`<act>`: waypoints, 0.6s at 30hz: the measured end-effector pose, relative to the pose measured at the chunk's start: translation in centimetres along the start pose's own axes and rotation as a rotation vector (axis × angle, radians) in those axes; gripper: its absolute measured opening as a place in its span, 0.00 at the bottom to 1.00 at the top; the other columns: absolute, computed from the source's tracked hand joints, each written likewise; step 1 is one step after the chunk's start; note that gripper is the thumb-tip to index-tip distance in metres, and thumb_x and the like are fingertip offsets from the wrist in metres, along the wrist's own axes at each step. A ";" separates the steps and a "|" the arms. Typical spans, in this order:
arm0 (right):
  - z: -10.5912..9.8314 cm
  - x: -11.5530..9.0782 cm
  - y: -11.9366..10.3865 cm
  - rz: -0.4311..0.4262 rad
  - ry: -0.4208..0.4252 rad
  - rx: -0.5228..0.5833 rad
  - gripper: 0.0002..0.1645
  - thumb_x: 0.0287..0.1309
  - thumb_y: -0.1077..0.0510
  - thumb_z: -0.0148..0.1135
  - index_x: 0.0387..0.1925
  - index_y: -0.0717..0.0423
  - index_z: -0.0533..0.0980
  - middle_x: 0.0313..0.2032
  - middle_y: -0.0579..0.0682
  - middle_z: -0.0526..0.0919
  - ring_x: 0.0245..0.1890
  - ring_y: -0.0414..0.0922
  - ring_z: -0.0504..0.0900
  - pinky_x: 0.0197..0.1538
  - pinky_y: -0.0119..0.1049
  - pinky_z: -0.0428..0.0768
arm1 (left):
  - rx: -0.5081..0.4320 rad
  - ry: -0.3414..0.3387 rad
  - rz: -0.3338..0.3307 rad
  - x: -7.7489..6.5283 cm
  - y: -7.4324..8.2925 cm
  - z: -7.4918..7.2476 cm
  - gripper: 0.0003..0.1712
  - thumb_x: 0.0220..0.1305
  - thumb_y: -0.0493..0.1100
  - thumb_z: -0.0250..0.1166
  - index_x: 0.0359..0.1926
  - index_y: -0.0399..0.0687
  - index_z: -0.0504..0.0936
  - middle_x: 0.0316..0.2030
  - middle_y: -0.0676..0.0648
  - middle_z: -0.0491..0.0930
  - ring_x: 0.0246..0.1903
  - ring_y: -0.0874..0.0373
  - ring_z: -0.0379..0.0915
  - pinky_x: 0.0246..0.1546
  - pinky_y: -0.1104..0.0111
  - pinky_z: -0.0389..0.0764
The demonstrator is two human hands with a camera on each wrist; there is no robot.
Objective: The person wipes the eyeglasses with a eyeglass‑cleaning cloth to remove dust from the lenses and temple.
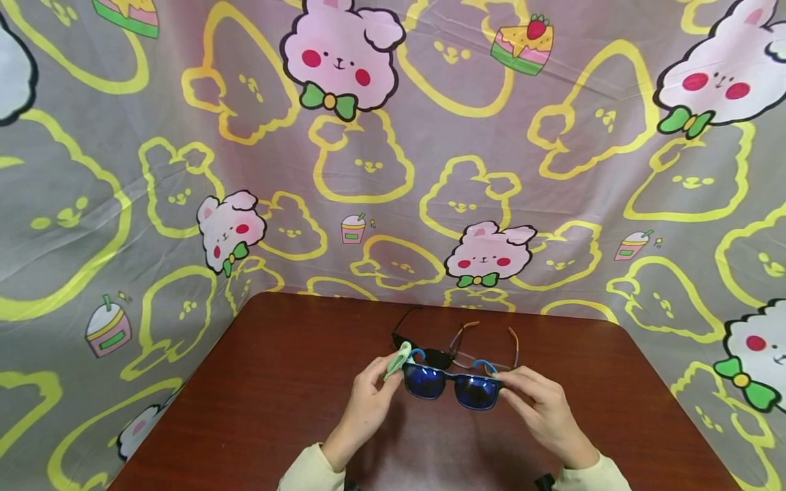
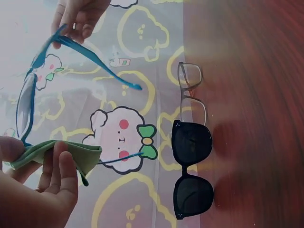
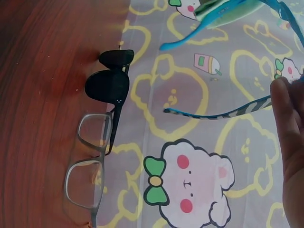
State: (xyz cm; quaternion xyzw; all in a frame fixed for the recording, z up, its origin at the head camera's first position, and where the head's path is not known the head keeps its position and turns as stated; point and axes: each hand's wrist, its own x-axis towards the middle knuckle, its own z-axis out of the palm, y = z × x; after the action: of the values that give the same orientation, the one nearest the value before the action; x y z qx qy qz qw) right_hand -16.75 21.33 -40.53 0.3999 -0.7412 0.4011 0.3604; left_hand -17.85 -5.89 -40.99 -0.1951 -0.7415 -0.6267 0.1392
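Note:
Blue-lensed sunglasses [image 1: 451, 385] with blue temples are held up between both hands over the table, lenses toward the person. My left hand [image 1: 368, 399] pinches the left end of the frame through a folded light green cloth [image 1: 399, 361]. In the left wrist view the cloth [image 2: 61, 154] wraps the temple near its hinge, between thumb and fingers. My right hand [image 1: 540, 406] pinches the frame's right corner between thumb and fingers. The right wrist view shows a patterned temple [image 3: 228, 114] reaching out from the right fingers.
Behind the held pair, black sunglasses [image 2: 192, 171] and thin-framed clear glasses [image 2: 192, 90] rest side by side on the brown table [image 1: 295, 382]. A grey curtain [image 1: 381, 177] with cartoon rabbits hangs around the table's back and sides.

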 end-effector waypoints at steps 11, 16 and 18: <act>0.2 -0.6 0.5 0.054 -0.034 0.075 0.30 0.32 0.86 0.63 0.42 0.65 0.81 0.32 0.53 0.83 0.28 0.41 0.81 0.31 0.25 0.78 | -0.091 0.058 0.039 0.0 -3.4 0.4 0.20 0.58 0.23 0.57 0.52 0.33 0.79 0.39 0.43 0.79 0.35 0.66 0.70 0.35 0.75 0.72; 0.3 -2.0 1.9 0.207 -0.034 0.266 0.26 0.45 0.87 0.52 0.43 0.67 0.80 0.32 0.57 0.81 0.26 0.44 0.81 0.27 0.32 0.79 | -0.108 0.018 0.116 -0.1 -1.5 0.2 0.19 0.58 0.22 0.56 0.51 0.30 0.79 0.41 0.40 0.78 0.40 0.65 0.71 0.37 0.76 0.74; 0.4 -2.4 2.3 0.290 -0.017 0.278 0.22 0.49 0.85 0.52 0.40 0.66 0.80 0.30 0.56 0.81 0.25 0.46 0.80 0.27 0.33 0.80 | -0.113 -0.008 0.146 -0.2 -0.6 0.1 0.18 0.58 0.22 0.56 0.51 0.26 0.77 0.41 0.38 0.77 0.41 0.65 0.71 0.38 0.76 0.74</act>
State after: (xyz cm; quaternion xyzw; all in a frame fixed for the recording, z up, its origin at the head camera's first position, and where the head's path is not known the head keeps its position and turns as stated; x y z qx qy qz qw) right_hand -17.86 22.54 -43.41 0.3381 -0.7314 0.5441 0.2338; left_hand -17.98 -5.94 -41.64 -0.2589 -0.6893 -0.6548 0.1703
